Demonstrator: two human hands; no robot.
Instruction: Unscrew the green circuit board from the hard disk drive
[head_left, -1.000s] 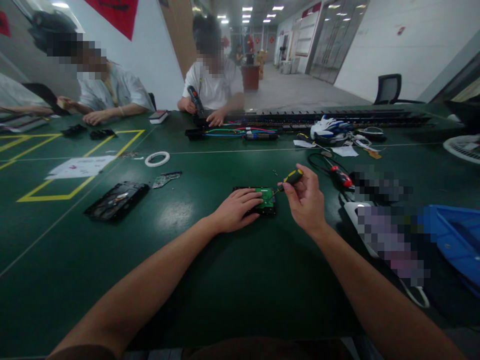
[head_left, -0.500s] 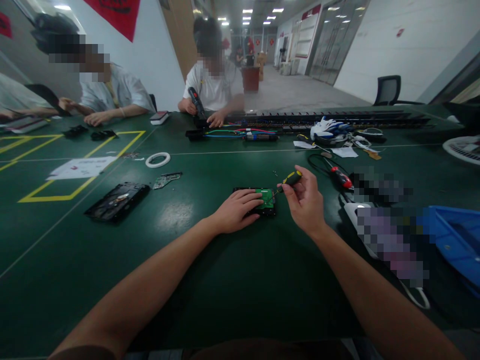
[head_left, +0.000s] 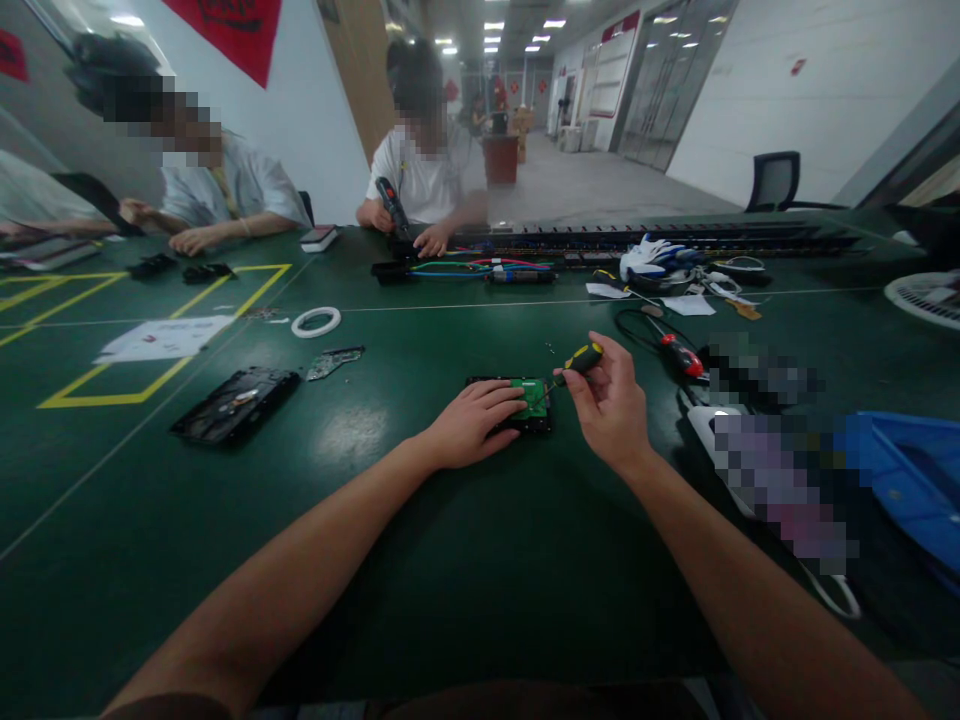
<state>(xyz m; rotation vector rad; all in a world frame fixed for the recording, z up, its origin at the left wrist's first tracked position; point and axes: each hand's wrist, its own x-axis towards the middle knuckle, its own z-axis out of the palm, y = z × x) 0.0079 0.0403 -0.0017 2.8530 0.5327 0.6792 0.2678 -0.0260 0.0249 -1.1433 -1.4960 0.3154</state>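
A black hard drive [head_left: 541, 425] with a green circuit board [head_left: 534, 396] lies on the green table [head_left: 480, 550]. My left hand [head_left: 476, 420] rests across its left part, fingers stretched out over the board and covering much of the drive. In my right hand [head_left: 613, 400] is the yellow and black handle of a screwdriver [head_left: 581, 362], pinched between thumb and fingers. Its thin shaft slants down left to the board, and the exact spot of the tip is hard to make out. Tiny screws [head_left: 550, 348] lie just behind the drive.
To the left are an opened black case [head_left: 236, 404], a loose circuit board [head_left: 334, 362] and a white ring [head_left: 316, 321]. A red-black tool [head_left: 681, 355] and a blue bin [head_left: 911, 480] are right. Across the table, a person [head_left: 424, 180] holds a power driver.
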